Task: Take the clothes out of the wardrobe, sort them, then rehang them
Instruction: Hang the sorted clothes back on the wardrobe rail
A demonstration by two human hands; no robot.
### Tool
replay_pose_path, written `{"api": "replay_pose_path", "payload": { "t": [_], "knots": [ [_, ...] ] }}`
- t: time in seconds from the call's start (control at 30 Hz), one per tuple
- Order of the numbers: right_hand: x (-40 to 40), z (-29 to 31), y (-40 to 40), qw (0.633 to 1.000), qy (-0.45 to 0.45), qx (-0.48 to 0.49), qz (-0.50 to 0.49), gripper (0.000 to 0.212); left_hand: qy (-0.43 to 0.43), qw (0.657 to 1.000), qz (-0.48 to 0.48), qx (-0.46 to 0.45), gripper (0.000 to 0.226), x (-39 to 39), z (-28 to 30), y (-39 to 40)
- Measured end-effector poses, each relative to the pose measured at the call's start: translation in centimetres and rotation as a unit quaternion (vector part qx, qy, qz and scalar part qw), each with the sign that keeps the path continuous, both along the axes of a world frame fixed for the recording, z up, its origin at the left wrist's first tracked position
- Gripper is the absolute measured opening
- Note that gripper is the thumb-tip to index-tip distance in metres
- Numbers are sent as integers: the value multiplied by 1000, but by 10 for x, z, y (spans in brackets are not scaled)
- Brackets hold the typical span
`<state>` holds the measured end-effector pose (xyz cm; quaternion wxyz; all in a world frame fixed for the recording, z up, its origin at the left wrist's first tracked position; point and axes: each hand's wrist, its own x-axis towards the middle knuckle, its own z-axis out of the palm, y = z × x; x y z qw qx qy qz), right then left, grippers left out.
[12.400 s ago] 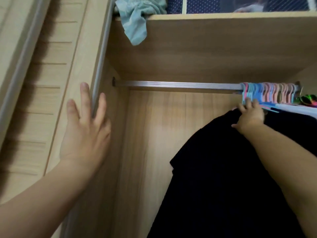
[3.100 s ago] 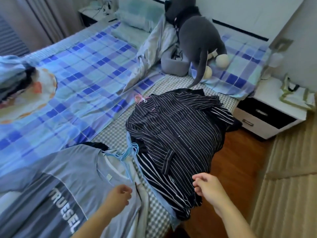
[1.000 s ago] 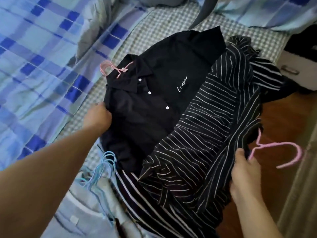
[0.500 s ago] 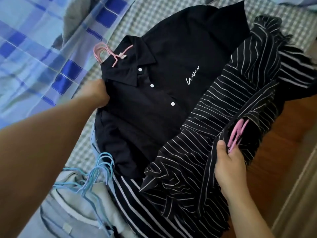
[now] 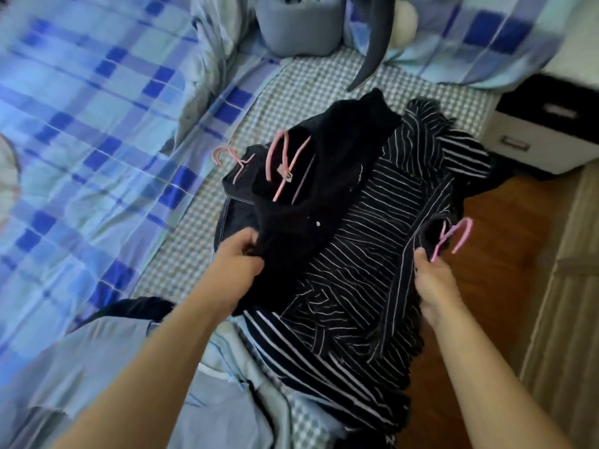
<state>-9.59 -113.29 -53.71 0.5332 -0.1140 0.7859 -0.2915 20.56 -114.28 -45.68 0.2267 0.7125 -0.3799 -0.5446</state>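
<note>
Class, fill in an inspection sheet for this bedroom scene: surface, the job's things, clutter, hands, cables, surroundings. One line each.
Surface: bed with checked sheet and blue plaid quilt.
Job's things: plain black shirt, striped shirt, pink hangers, grey-blue T-shirt.
Clutter: grey plush toy on the bed.
Hands: left hand grips the black shirt; right hand holds the striped shirt by a pink hanger.
Cables: nothing seen.
Surroundings: nightstand, wooden floor.

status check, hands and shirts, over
Left hand grips black shirt, lifting it off the pile. Right hand holds striped shirt by its pink hanger. Nothing in the way.
</note>
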Motion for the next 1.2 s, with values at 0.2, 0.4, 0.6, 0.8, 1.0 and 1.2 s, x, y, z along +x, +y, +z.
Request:
{"api": "replay_pose_path", "payload": {
  "t": [0.2,0.4,0.6,0.8,1.0,1.2],
  "knots": [
    [-72,148,86,963,29,-183,-196,31,101,983,-123,-88,23,-81,112,65],
    [-105,330,220,896,46,-383,-220,23,175,927,-260,-208,26,-171,238,132],
    [-96,382,332,865,-46,-412,-283,36,214,815,-481,-240,16,-242,300,249],
    [-67,380,437,808,-161,-412,-388,38,126,650,-729,-176,39,-260,293,329],
    [-26,345,532,704,-182,-340,-596,20,-75,463,-868,-161,28,-252,305,412],
    [36,357,662,669,-177,-406,-597,23,-205,442,-700,-522,20,-213,291,557]
  ]
}}
